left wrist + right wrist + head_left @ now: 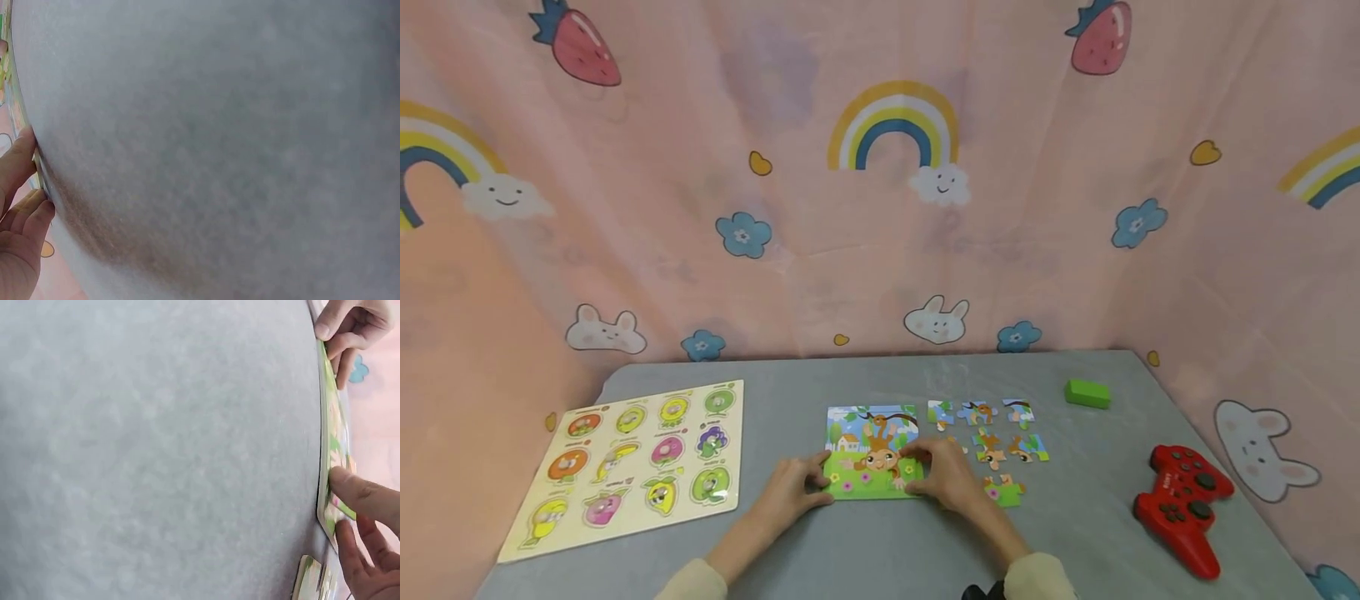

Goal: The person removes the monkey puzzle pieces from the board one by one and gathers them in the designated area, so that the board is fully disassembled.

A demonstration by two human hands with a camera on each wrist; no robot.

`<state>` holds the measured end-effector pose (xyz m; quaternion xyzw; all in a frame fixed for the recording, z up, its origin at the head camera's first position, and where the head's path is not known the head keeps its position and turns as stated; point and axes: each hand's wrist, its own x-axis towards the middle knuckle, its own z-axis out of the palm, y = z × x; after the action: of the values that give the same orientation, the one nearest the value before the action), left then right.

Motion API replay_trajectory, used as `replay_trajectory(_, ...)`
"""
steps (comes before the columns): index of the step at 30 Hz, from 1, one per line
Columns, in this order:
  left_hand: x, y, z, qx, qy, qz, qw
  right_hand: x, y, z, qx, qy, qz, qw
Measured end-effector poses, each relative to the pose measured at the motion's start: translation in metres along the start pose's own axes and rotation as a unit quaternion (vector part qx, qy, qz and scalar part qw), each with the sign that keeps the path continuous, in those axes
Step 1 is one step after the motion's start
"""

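Observation:
A flat puzzle board (865, 479) with a monkey, a small house and flowers lies at the middle of the table. My left hand (793, 482) holds its left edge, the thumb by the near corner and the index finger higher up. Over the board's right end, my right hand (946, 475) pinches a small green puzzle piece (347, 510) between thumb and fingers. That piece shows mostly edge-on. Loose jigsaw pieces (988, 450) lie in rows just right of the board, some partly hidden by my right hand.
A fruit-and-vegetable board (640, 437) lies on the left of the grey table (850, 554). A green block (1087, 394) is at the back right, with a red game controller (1183, 504) nearer on the right. A patterned pink curtain (820, 275) hangs behind.

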<state>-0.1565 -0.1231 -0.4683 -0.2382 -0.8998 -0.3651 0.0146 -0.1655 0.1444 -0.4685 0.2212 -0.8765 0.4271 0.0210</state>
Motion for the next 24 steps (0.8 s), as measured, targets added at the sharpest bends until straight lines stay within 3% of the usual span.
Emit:
replay_trajectory(3, 0.000, 0.001, -0.001, 0.001, 0.000, 0.000, 1.0000, 0.002, 0.002, -0.002, 0.010, -0.009, -0.032, 0.9994)
replay_trajectory(5, 0.000, 0.001, -0.001, -0.001, 0.000, 0.000, 1.0000, 0.004, 0.005, -0.004, 0.026, -0.025, -0.030, 0.9989)
replay_trajectory(9, 0.000, 0.001, -0.001, -0.002, -0.002, -0.002, 1.0000, 0.005, 0.005, -0.007, 0.081, -0.059, 0.041, 0.9941)
replay_trajectory(13, 0.000, 0.001, -0.001, -0.006, -0.004, -0.004, 1.0000, 0.002, 0.009, -0.012, 0.159, -0.072, 0.098, 0.9799)
replay_trajectory(17, 0.001, 0.001, -0.001, -0.007, -0.005, -0.004, 1.0000, -0.003, 0.016, -0.019, 0.208, -0.070, 0.118, 0.9686)
replay_trajectory(24, 0.000, 0.001, -0.001, -0.013, -0.002, -0.002, 0.9999, -0.013, 0.030, -0.035, 0.236, -0.051, 0.135, 0.9609)
